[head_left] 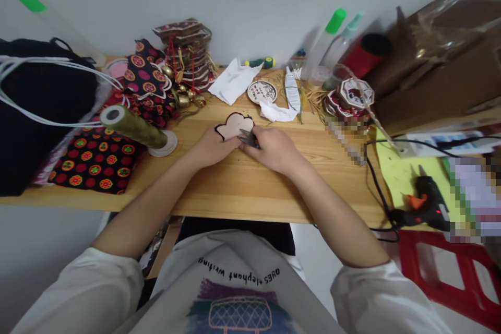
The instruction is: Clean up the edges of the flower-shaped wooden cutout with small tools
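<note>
Wooden table [235, 193], both hands near its middle. Left hand [213, 147] pinches a cloud-shaped piece [233, 127], pale face up, dark edging, by its near left edge. Right hand [274, 150] closed round small scissors [248, 138], handles mostly hidden in the palm; pointed blades lie over the right part of the piece. Cannot tell whether the blades are parted. Piece sits between the hands; whether it touches the wood, unclear.

Writing: shirt [235, 255] carries an arc of black lettering, upside down from this view. "elephant Writing" legible; the short word ahead of it looks like "oyes" or "ayes". Coloured print below it.

Beyond the hands, a round disc [261, 91], pale with dark rim, bears a line drawing and small handwritten-looking characters, too small to read. Crumpled white paper [234, 82] just left of it. To the right, stacked octagonal pieces [356, 93], the top one with a dark mark, unreadable.

Left side: spool of olive thread [135, 128], tilted, near black cloth [94, 164] with bright flower motifs. Right side: black glue gun [428, 203], red light showing, on yellow paper [391, 167]; pixelated packet [475, 188] beside it, any print lost.
</note>
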A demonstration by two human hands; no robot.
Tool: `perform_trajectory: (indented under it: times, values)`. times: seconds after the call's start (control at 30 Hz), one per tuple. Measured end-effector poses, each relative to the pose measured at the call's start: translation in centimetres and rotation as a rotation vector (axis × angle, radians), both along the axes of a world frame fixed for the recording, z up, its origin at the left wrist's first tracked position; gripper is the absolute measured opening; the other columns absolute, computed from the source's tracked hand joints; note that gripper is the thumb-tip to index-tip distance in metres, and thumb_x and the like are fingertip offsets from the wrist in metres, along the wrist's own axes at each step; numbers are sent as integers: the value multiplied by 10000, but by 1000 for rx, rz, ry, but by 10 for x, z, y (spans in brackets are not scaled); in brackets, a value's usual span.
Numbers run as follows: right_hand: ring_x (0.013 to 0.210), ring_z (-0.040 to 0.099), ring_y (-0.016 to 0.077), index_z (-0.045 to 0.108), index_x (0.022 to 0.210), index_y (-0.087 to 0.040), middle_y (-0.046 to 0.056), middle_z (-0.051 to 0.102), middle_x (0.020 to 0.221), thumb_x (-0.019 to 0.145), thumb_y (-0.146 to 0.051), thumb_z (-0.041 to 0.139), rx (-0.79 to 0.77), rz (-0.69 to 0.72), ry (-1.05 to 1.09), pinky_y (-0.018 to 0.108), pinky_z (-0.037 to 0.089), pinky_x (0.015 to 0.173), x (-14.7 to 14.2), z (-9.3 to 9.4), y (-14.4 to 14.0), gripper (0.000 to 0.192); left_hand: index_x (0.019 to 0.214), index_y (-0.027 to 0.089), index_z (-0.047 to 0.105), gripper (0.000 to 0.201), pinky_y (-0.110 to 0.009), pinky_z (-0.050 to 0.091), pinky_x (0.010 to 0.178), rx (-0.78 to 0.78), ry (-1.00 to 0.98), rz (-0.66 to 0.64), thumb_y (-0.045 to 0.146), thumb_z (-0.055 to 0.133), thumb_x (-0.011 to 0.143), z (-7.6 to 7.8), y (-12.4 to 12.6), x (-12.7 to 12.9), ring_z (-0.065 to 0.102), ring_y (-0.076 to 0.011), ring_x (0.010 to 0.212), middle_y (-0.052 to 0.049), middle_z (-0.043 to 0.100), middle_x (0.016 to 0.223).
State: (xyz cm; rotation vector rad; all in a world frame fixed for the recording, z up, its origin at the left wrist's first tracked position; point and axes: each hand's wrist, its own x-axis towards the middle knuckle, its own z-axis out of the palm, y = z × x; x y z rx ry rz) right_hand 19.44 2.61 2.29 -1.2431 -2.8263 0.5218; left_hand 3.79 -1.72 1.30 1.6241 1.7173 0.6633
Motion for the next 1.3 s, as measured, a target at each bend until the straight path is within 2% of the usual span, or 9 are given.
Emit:
perform_trajectory:
  times: [0.67,1.0,1.3]
  values:
    - [734,595,203,597,931,-129,117,676,877,852,-479,420,-46,8,-2,271,274,547,1,0,4,400,887,157,614,262,-345,451,868,-9,34,-37,297,445,744,1,0,0,566,-224,966,-54,674,923]
    - [751,595,211,597,955,-120,123,673,890,832,-462,454,-70,3,-15,270,282,558,1,0,5,391,836,171,601,228,-302,448,824,32,88,-57,291,433,738,-4,-1,1,574,-203,877,-38,669,888]
    - [750,581,207,598,977,-121,127,668,904,834,-455,450,-86,2,-18,272,293,577,2,0,6,393,855,154,612,253,-310,461,797,-8,80,-6,307,455,729,-4,-3,2,575,-215,880,-52,671,872]
